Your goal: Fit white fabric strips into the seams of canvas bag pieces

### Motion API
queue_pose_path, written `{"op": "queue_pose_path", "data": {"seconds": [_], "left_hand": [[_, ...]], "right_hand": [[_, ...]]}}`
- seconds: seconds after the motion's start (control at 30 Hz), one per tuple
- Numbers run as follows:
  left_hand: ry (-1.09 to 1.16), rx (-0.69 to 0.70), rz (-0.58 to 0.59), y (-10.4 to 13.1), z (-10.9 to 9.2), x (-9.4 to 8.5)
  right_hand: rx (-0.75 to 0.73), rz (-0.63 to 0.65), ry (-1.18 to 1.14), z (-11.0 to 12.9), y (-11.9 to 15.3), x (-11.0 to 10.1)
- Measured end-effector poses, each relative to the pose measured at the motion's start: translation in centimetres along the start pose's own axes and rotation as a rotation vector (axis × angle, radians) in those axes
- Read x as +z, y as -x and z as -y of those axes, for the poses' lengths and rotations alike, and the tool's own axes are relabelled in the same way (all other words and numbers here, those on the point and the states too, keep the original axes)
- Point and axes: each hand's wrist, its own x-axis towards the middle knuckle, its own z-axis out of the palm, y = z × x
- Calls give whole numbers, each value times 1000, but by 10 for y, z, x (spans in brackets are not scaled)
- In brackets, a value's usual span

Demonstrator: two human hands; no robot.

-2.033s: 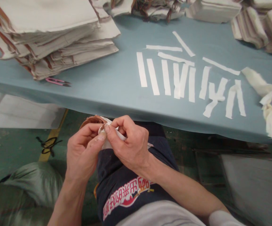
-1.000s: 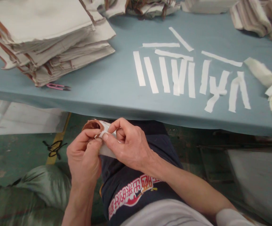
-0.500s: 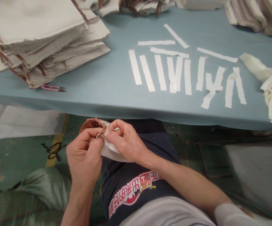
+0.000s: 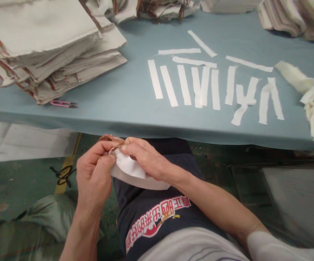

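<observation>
In front of the table edge, above my lap, both hands pinch a white piece with a brown edge [image 4: 132,170], which looks like fabric. My left hand [image 4: 95,166] has thumb and fingers closed on its left end. Close beside it, my right hand [image 4: 143,154] grips the same edge with thumb and forefinger. The white part curves down below my right hand, and the brown part shows above the fingertips. What lies right between the fingertips is hidden.
A blue-covered table [image 4: 113,108] spans the view. On it lie several white strips [image 4: 183,85], a crumpled cream strip [image 4: 298,79], pink thread snips [image 4: 63,104] and a stack of white, brown-edged pieces [image 4: 50,36]. A green sack [image 4: 50,214] rests on the floor at left.
My right hand has shifted slightly up and turned flatter. More of the white fabric now shows below the hands, while less of its brown part is visible.
</observation>
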Motion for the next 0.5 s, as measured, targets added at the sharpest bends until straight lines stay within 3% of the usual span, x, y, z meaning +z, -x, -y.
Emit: {"op": "queue_pose_path", "data": {"seconds": [0.17, 0.27, 0.33, 0.43, 0.5], "left_hand": [[157, -63, 28, -6, -17, 3], [155, -111, 114, -7, -25, -6], [126, -137, 175, -7, -30, -13], [93, -154, 238, -7, -37, -21], [96, -155, 257, -8, -42, -23]], "right_hand": [[-232, 11, 71, 1, 3, -4], [-287, 103, 141, 5, 7, -11], [-370, 46, 257, 9, 7, -17], [-633, -54, 417, 13, 4, -26], [-810, 25, 509, 16, 0, -33]]}}
